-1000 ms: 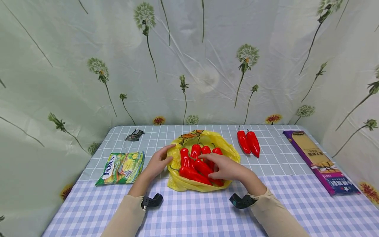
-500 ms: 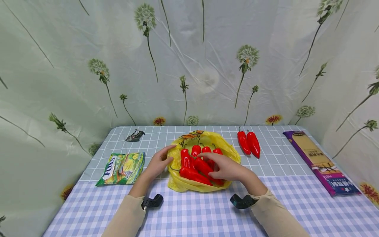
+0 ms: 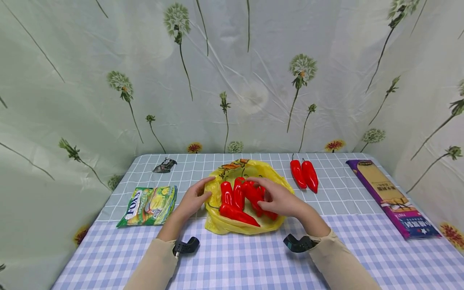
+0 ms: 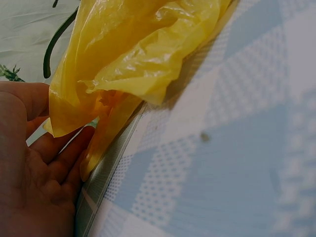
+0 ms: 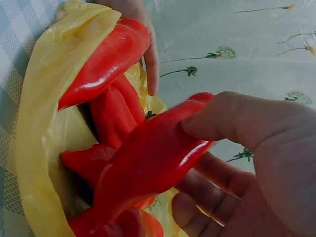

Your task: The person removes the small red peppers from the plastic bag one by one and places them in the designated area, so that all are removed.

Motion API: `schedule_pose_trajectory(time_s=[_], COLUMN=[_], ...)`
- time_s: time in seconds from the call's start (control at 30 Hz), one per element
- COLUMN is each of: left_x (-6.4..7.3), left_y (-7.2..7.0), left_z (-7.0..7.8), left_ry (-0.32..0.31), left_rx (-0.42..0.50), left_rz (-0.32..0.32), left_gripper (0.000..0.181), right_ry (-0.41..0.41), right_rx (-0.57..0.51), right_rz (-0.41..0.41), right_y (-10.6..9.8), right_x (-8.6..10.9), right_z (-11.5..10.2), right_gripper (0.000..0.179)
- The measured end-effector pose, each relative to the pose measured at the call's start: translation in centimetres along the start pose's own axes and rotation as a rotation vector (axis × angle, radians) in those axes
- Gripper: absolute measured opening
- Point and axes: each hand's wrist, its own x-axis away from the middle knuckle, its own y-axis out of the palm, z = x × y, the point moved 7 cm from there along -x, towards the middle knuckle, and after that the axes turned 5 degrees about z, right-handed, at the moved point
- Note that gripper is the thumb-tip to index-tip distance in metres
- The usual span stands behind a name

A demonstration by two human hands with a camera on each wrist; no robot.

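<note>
In the head view, a yellow plastic bag (image 3: 232, 230) lies wide open at the middle of the table with several glossy red peppers inside. My right hand (image 3: 284, 199) reaches over its right side. Thumb and fingers grip one red pepper (image 5: 153, 153), raised a little above the others, as the right wrist view shows. At the bag's left rim is my left hand (image 3: 191, 198), its thumb and fingers spread and touching the plastic. The left wrist view has a yellow flap partly covering its fingers (image 4: 64, 153). Another pepper (image 3: 237, 214) lies along the bag's near edge.
Two red peppers (image 3: 303, 175) lie behind and right of the bag. A green Fox's packet (image 3: 148, 206) is on the left, with a small black wrapper (image 3: 164, 165) behind it. A long purple pasta packet (image 3: 393, 198) lies at the right edge. A patterned curtain (image 3: 253, 80) closes the back.
My right hand has taken hold of a pepper in the bag and shifted slightly up and right with it. The left hand stays at the bag's rim.
</note>
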Motion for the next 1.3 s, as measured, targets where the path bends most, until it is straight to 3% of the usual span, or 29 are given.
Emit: schedule_pose_trajectory(time_s=[0.23,1.3], left_x=[0.0,0.0], left_y=[0.0,0.1], left_z=[-0.1,-0.1], left_ry=[0.001,-0.011], left_rx=[0.001,0.011], left_rz=[-0.002,0.003], left_gripper=[0.051,0.052], right_ry=[-0.015,-0.014], right_rx=[-0.022,-0.093], right_rz=[0.079,0.280], right_y=[-0.9,-5.3], right_x=[0.0,0.5], right_z=[0.1,1.1], right_gripper=[0.081,0.084])
